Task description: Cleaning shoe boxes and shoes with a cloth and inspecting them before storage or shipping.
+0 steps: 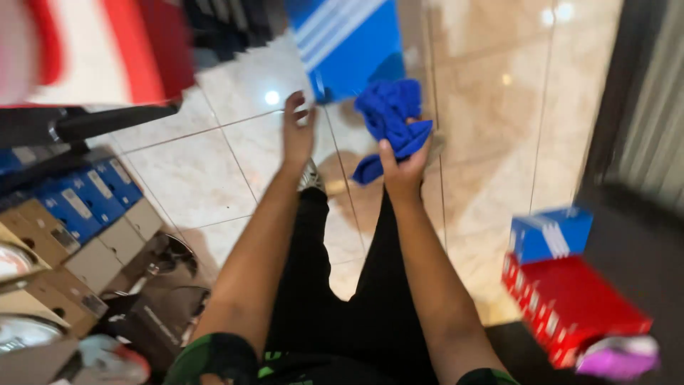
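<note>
Blue cloth [392, 121] hangs bunched in the right hand [403, 171], whose grip closes on it; left hand [297, 132], seemingly open and empty, is just beside.

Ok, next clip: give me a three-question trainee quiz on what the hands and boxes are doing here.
1. Which hand grips the crumpled blue cloth?
2. True or false: the left hand holds a shoe.
3. What sits on the stacked red cardboard boxes at right? A) a blue box B) a bowl

Key:
1. The right hand.
2. False; it is open and holds nothing.
3. A, the small blue cardboard box.
</note>
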